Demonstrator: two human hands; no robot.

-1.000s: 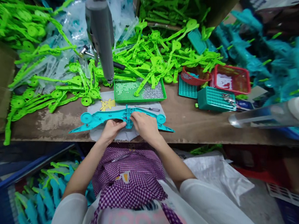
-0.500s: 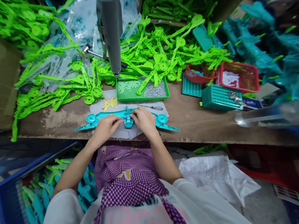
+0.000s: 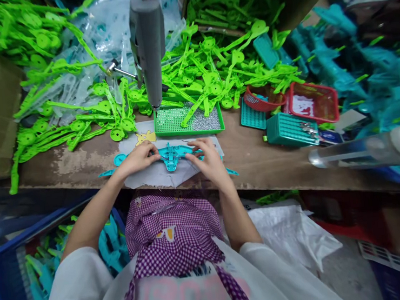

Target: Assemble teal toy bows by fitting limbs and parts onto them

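Observation:
A turquoise plastic part point(image 3: 170, 158), long and winged with a ribbed middle, lies across a white cloth on the bench. My left hand point(image 3: 139, 158) is closed on its left side, thumb and fingertips pressed together beside the middle. On the right side, my right hand point(image 3: 211, 162) holds the part between thumb and bent fingers. Both hands hide stretches of the wings; the tips stick out past them. Straight above the part hangs a grey power screwdriver point(image 3: 150, 56), its tip apart from the part.
Behind the cloth point(image 3: 146, 178) sits a green perforated tray point(image 3: 172, 119) with small metal pieces. Lime-green plastic arms point(image 3: 211, 81) heap up beyond it. To the right are a red basket point(image 3: 329, 103) and a teal basket point(image 3: 282, 131). A clear-tipped cylinder point(image 3: 354, 155) juts in at right.
My right hand has slid right, away from the part's middle, along its right wing. My left hand has shifted slightly left and up. More of the middle now shows.

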